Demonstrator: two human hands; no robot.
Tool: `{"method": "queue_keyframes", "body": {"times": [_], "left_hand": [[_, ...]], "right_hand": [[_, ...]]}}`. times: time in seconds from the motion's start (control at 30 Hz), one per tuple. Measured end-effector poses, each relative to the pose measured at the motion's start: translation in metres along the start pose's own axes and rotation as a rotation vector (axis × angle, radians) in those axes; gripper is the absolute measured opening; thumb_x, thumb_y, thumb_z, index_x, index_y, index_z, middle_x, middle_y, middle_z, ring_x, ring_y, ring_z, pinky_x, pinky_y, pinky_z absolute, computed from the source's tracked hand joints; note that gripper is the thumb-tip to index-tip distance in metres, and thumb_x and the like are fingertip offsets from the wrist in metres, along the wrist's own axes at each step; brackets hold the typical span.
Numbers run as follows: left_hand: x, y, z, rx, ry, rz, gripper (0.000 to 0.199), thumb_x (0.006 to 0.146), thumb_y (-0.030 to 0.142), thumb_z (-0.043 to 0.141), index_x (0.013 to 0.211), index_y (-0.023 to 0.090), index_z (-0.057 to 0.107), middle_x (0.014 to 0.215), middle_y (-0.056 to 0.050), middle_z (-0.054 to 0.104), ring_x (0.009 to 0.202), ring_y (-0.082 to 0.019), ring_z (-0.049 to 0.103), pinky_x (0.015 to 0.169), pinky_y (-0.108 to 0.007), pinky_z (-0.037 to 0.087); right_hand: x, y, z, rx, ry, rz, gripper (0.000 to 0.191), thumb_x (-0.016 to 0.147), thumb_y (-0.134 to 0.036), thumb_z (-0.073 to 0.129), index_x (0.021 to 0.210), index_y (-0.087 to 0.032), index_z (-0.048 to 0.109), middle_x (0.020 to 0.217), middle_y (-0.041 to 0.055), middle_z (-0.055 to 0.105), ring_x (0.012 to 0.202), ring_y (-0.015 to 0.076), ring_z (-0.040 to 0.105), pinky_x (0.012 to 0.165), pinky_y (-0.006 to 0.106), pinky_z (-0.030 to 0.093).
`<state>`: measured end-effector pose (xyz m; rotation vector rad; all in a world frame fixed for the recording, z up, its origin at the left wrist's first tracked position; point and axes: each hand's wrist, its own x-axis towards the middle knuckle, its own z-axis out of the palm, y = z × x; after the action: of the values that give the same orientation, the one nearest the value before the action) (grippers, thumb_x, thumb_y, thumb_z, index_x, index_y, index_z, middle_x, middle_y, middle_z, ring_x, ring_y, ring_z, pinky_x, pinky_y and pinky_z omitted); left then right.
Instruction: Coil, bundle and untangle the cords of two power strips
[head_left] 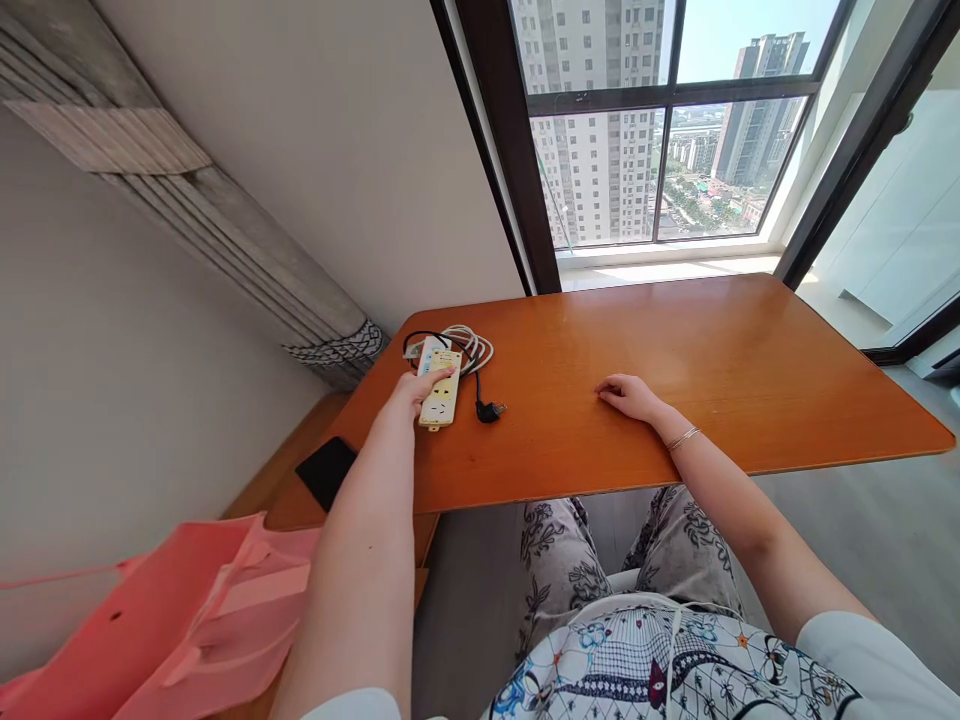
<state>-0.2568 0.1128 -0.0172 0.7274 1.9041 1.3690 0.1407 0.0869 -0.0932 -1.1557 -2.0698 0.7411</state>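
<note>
My left hand (418,390) grips a cream-yellow power strip (442,392), with the thumb laid across its top face and the other fingers hidden beneath or beside it. A second, whiter strip (430,352) shows partly behind it. Coiled white cable (480,350) and a black cord lie around the strips' far end. The cord's black plug (489,411) rests on the orange-brown table (570,440), just right of the strip. Farther right, my right hand (631,396) rests on the tabletop, fingers loosely bent, nothing visible in it.
A black flat object (327,472) lies left of my left forearm. Below it is a pink bag-like item (195,620). A gathered grey curtain (247,250) hangs along the wall at left. Dark-framed windows (667,100) stand beyond the table's far edge.
</note>
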Motion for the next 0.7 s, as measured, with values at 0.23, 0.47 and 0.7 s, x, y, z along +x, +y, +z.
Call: {"method": "queue_keyframes", "body": {"times": [0.23, 0.47, 0.7], "left_hand": [[-0.021, -0.007, 0.043, -0.046, -0.271, 0.11, 0.049, 0.055, 0.012, 0.087, 0.098, 0.012, 0.065, 0.089, -0.008, 0.075, 0.077, -0.022, 0.072, 0.071, -0.036, 0.059], [-0.082, -0.008, 0.087, -0.068, -0.711, 0.291, 0.077, 0.05, 0.035, 0.091, 0.118, 0.018, 0.06, 0.11, -0.008, 0.074, 0.094, -0.025, 0.071, 0.073, -0.033, 0.057], [-0.129, -0.006, 0.122, -0.075, -0.933, 0.284, 0.084, 0.048, 0.039, 0.092, 0.123, 0.02, 0.06, 0.116, -0.008, 0.073, 0.099, -0.026, 0.07, 0.078, -0.033, 0.057]], "right_hand": [[0.002, 0.004, 0.004, 0.077, 0.059, -0.011, 0.02, 0.087, -0.015, 0.062, 0.1, -0.022, 0.076, 0.099, 0.0038, 0.075, 0.087, 0.0168, 0.069, 0.082, 0.032, 0.057], [0.005, 0.006, 0.001, 0.23, 0.45, 0.02, 0.047, 0.086, -0.037, 0.067, 0.13, -0.022, 0.06, 0.133, 0.0136, 0.059, 0.114, 0.0247, 0.063, 0.092, 0.042, 0.056], [0.012, 0.013, -0.003, 0.532, 0.838, 0.168, 0.065, 0.083, -0.043, 0.068, 0.137, -0.023, 0.038, 0.145, 0.0142, 0.048, 0.133, 0.0229, 0.052, 0.118, 0.046, 0.04]]}}
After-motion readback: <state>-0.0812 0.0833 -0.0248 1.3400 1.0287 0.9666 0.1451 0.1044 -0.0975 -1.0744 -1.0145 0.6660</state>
